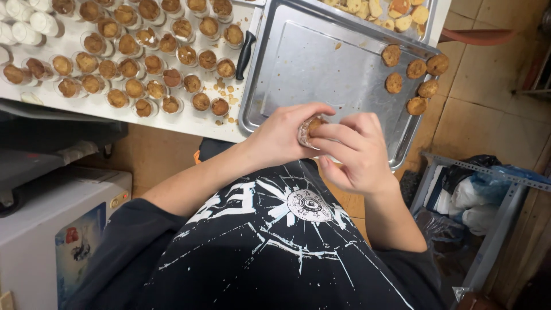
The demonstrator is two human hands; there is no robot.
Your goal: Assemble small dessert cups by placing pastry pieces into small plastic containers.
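A small clear cup (306, 131) holding a brown cookie (315, 125) is gripped between the left hand (284, 136) and right hand (353, 152), over the 6 o'clock edge of the metal tray (321, 74). The left hand is curled round the cup; the right hand's fingertips are pinched on the cookie. The cup is judged light, thin and crushable, best held by its sides; the cookie crumbly. The cup's base is hidden. Filled cups (132, 63) are seen on the tabletop (189, 123) at 10 o'clock.

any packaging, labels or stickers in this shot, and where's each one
small clear plastic cup: held between the left hand and right hand, round, a brown cookie inside
filled cups: rows on the white table, upper left, round and clear
white-capped bottles: top left corner
picture sticker: on the white appliance, lower left, blue and red
plastic bags: on the metal rack, right, blue and white
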